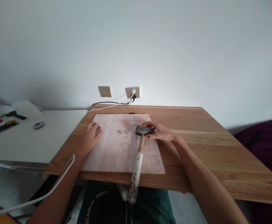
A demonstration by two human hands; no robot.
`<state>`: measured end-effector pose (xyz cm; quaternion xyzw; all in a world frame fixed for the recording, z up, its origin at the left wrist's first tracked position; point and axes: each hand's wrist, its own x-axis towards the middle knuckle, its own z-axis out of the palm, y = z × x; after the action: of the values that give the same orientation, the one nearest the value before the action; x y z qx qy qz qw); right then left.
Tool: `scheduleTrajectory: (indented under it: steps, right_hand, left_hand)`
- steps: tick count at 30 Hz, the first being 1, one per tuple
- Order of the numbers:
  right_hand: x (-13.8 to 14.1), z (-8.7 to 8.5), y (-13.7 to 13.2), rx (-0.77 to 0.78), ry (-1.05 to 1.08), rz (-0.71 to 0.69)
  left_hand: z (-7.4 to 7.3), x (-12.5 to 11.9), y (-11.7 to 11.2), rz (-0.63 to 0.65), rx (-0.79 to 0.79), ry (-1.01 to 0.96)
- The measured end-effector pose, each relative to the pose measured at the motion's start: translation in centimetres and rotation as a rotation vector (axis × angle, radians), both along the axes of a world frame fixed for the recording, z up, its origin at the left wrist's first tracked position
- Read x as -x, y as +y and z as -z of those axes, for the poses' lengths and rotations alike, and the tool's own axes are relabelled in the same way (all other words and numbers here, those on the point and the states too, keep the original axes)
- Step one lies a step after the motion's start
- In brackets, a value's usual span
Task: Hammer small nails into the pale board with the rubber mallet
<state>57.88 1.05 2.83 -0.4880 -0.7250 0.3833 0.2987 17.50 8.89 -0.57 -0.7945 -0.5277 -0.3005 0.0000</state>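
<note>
The hammer (138, 149) lies on the board (117, 152), its head touched by the loosely curled fingers of the right hand (160, 132); no firm grip is seen. The left hand (91, 137) is pressed flat, fingers spread. Small nails (119, 131) lie between both. The handle should be gripped lower.

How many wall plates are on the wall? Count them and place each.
2. A blank wall plate sits left; the socket plate, with plugs in it, is right beside it, above the wooden table.

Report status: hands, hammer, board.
Left hand flat on board. Right hand touching hammer head, not gripping. Small nails loose between hands.
</note>
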Motion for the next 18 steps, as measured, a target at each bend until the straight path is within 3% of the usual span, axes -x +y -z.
scheduleTrajectory:
  steps: [11, 16, 18]
  right_hand:
    - [-3.2, 1.9, 1.2, -0.079, 0.133, 0.203]
    - [0.0, -0.1, 0.0, -0.447, -0.260, 0.449]
    - [2.6, -1.2, -1.0, -0.474, -0.397, 0.493]
  left_hand:
    - [-0.2, -0.3, -0.1, 0.000, 0.021, 0.022]
    - [0.1, -0.3, -0.2, 0.002, -0.014, 0.022]
    - [0.1, -0.3, -0.3, -0.006, -0.015, 0.030]
